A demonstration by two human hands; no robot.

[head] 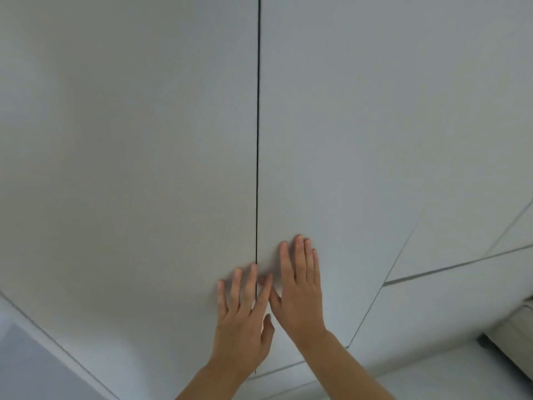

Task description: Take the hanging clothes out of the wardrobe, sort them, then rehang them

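From the head view, the wardrobe [144,140] fills the frame: two plain pale grey doors, shut, their dark seam [257,140] running vertically up the middle. The left hand [245,321] lies flat across the seam's lower end, fingers spread. The right hand [300,287] lies flat just right of the seam, fingers together.

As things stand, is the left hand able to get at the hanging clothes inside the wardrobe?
Probably not yet. Both wardrobe doors look closed, only a thin seam between them. The left hand lies flat across that seam, and no clothes are visible.
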